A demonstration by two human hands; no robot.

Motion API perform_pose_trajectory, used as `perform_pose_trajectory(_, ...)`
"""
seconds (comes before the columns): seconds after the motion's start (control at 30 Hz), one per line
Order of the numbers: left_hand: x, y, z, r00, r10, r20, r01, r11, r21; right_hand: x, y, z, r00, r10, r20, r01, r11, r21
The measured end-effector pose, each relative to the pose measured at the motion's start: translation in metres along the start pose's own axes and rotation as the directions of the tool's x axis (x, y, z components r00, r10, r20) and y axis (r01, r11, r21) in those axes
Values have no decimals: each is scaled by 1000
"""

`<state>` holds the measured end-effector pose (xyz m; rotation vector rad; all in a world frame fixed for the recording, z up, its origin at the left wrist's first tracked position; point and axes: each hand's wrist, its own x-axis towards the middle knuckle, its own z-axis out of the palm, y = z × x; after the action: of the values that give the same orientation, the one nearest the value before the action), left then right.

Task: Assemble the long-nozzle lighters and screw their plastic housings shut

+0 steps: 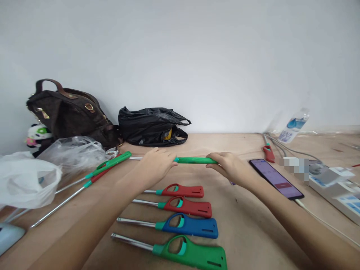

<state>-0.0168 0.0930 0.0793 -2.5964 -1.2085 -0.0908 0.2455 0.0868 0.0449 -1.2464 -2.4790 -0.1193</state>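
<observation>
Both hands grip one green lighter point(192, 160), held level and seen edge-on above the table. My left hand point(157, 165) closes round its teal neck, and the metal tube sticks out to the left. At the handle's right end, my right hand point(225, 164) pinches it between thumb and fingers. Below them several lighters lie in a column with tubes pointing left: a red one point(194, 191), a second red one point(199, 208), a blue one point(199, 226) and a green one point(202, 255).
Green point(112, 164) and red lighters lie at left beside plastic bags point(30, 180). Behind are a dark backpack point(70, 116) and black bag point(149, 125). At right are a phone point(277, 178), power strip point(337, 191), bottle point(294, 125) and small red lighter point(269, 153).
</observation>
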Motion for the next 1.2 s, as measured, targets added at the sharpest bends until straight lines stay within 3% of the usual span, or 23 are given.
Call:
perform_pose_trajectory(0.2, 5, 26, 18, 987, 120, -104, -146, 943, -300, 2, -9, 30, 998, -69, -7, 69, 996, -52)
perform_pose_trajectory(0.3, 16, 36, 33, 990, 122, -77, -142, 914, -380, 2, -7, 37, 998, -62, 24, 61, 997, 37)
perform_pose_trajectory(0.4, 21, 38, 45, 993, 109, -53, -120, 937, -328, 2, -2, 37, 994, -73, 77, 65, 992, 106)
perform_pose_trajectory(0.67, 15, 38, 72, 982, 188, 17, -186, 978, -95, -1, -9, 37, 988, -36, 149, 34, 999, 17)
perform_pose_trajectory(0.8, 14, 40, 85, 977, 211, 9, -211, 977, 1, -23, 1, 17, 990, 83, 113, -97, 987, 129)
perform_pose_trajectory(0.9, 12, 37, 87, 979, 200, 24, -199, 979, -33, -52, 14, 2, 961, 191, 200, -233, 950, 209)
perform_pose_trajectory(1.03, 9, 33, 84, 974, 222, 33, -219, 973, -75, -83, 20, 4, 893, 272, 359, -362, 907, 214)
perform_pose_trajectory(1.2, 14, 37, 83, 981, 188, 38, -182, 974, -132, -87, 6, 11, 801, 404, 441, -496, 861, 113)
